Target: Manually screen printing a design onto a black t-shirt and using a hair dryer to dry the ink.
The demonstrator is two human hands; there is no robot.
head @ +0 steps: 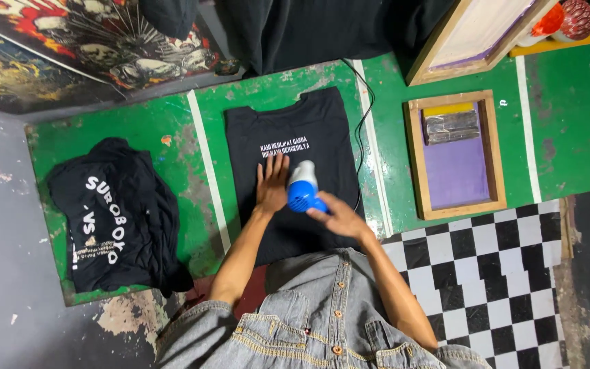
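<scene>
black shirt under flat open left hand; right hand gripping blue blower, handle hidden

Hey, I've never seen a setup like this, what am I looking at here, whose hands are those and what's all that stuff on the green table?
This is one picture from a camera worn on a person's head, looking straight down at their own two bare hands. The left hand lies flat on a black T-shirt with white print, spread on a worn green table. The right hand grips a blue and white hair-dryer-like blower, aimed at the shirt near the print. To the left lies a crumpled pile of black printed shirts. To the right sits a wooden-framed printing screen with purple mesh, with a squeegee-like tool lying in it.
</scene>
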